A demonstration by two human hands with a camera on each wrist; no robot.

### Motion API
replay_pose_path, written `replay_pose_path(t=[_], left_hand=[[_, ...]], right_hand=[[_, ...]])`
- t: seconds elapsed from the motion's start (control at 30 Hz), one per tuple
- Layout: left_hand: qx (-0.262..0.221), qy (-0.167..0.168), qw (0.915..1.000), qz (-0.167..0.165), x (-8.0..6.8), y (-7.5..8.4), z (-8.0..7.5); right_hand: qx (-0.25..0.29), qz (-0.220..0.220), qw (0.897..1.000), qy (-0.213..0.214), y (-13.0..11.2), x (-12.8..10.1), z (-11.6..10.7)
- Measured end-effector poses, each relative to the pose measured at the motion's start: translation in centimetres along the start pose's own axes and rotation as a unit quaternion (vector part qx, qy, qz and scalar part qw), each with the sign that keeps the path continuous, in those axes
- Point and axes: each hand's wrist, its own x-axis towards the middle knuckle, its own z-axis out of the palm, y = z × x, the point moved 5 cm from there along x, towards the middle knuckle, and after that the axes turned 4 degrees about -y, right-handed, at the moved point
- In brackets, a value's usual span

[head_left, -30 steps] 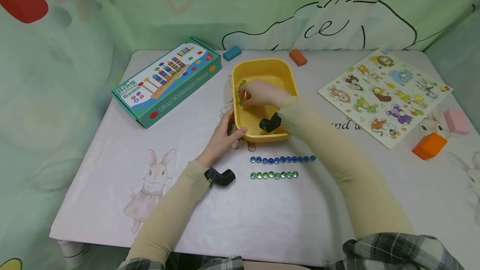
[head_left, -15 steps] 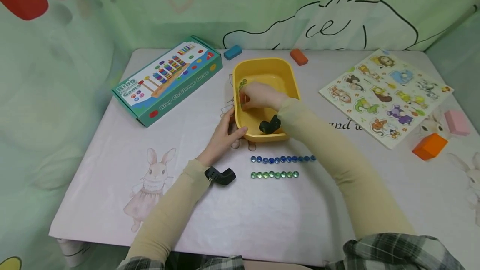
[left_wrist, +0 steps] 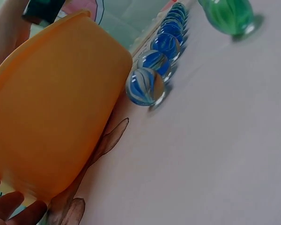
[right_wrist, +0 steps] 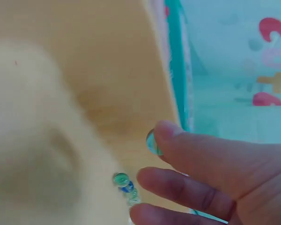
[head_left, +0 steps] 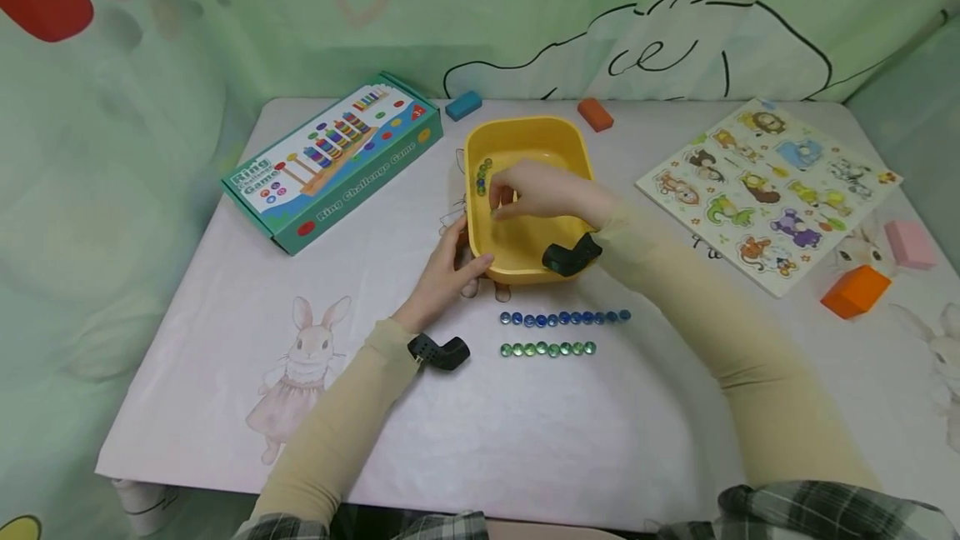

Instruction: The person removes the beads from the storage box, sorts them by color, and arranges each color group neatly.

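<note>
A yellow plastic basin [head_left: 517, 252] stands mid-table. My left hand [head_left: 442, 277] grips its near left corner, thumb at the rim and fingers along the outer wall. Over the inside of the basin, my right hand [head_left: 543, 190] pinches a greenish glass marble [right_wrist: 152, 143] between thumb and finger. Several green and blue marbles [head_left: 483, 177] lie along the basin's left wall, apart from the right hand. In front of the basin runs a row of blue marbles [head_left: 565, 318], and nearer still a shorter row of green marbles [head_left: 553, 349].
A green game box [head_left: 337, 161] lies at the back left. Behind the basin are a blue block [head_left: 463, 105] and a red-orange block [head_left: 596, 115]. To the right lie an animal puzzle board [head_left: 772, 190], an orange block [head_left: 857, 292] and a pink block [head_left: 911, 243].
My right hand has moved right, away from the basin's left wall, with a marble in its fingers. The marbles by that wall show more. The left hand keeps its place.
</note>
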Motion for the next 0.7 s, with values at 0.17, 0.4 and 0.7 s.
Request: replay_pose_path(t=[0.17,0.4,0.7], left_hand=[[-0.001,0.0,0.9999,-0.016,0.0,-0.2,0.1],[-0.002,-0.002,0.9998,-0.018,-0.1,-0.2,0.3],[-0.008,0.005,1.0,0.003,-0.2,0.1,0.1]], right_hand=[[0.005,-0.004,1.0,0.012,-0.1,-2.7,0.1],[0.037,-0.014,0.999,0.037,0.6,-6.9,1.2],[0.098,-0.11,0.982,0.117,1.1,-11.5,3.5]])
